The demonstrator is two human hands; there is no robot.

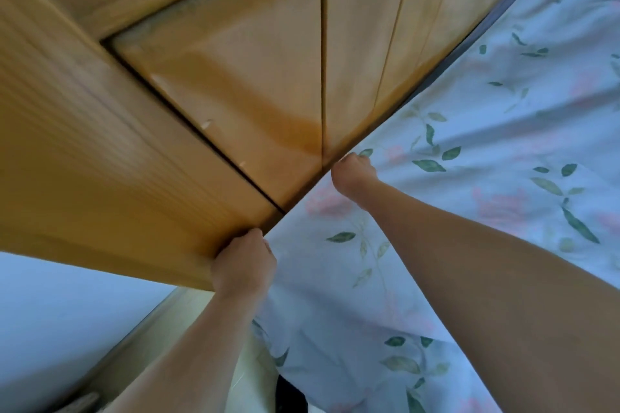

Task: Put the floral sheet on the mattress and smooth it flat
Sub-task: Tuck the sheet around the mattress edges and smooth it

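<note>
Both hands are fisted on the floral sheet point(469, 151) edge by the wooden headboard point(218, 77): left hand point(243, 261), right hand point(352, 174).

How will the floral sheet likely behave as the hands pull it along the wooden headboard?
The floral sheet probably behaves floppy and light: creases fan out from the right hand, which grips its edge. It likely slides easily but rumples again, since folds show near the left hand at the headboard corner.

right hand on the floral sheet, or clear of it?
Touching. The head view shows the right hand with fingers curled into the floral sheet at its edge by the wooden headboard, with folds in the fabric running out from the fist.
</note>
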